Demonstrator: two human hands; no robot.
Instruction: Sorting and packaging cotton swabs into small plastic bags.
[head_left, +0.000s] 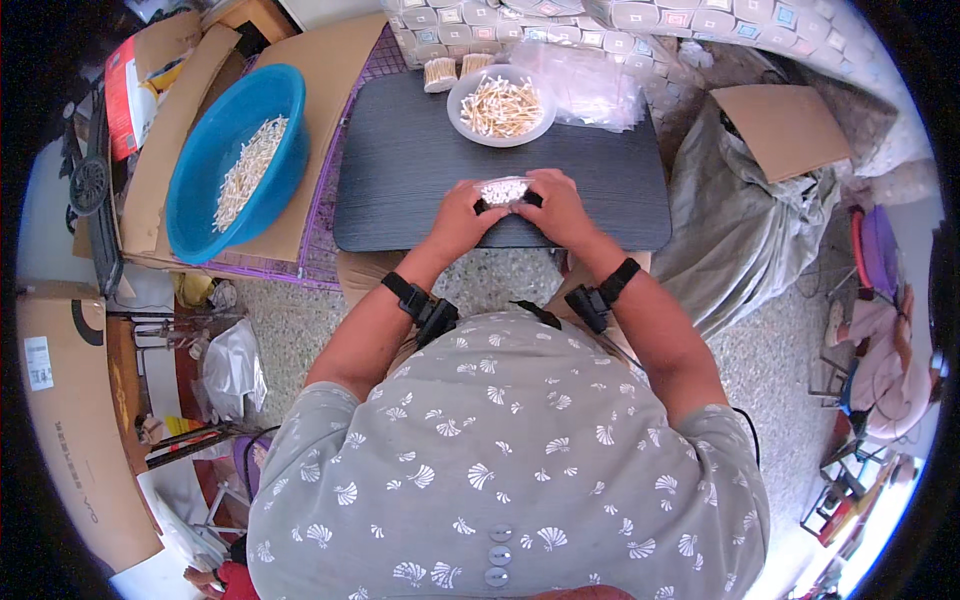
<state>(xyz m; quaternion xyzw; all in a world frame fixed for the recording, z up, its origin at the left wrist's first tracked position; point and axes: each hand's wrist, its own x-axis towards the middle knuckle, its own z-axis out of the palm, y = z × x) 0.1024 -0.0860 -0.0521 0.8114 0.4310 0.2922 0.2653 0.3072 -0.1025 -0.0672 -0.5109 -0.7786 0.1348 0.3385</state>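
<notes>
A grey patterned shirt [500,440] fills the foreground. Beyond it, at the near edge of the dark table [400,160], a small bundle of white-tipped swabs [503,191] sits between the left hand [462,215] and the right hand [560,208], their fingers curled around its two ends, gripping it. The hands cover those ends; whether clear plastic wraps the bundle is hard to make out. A seated person [890,370] is partly cut off by the right rim.
</notes>
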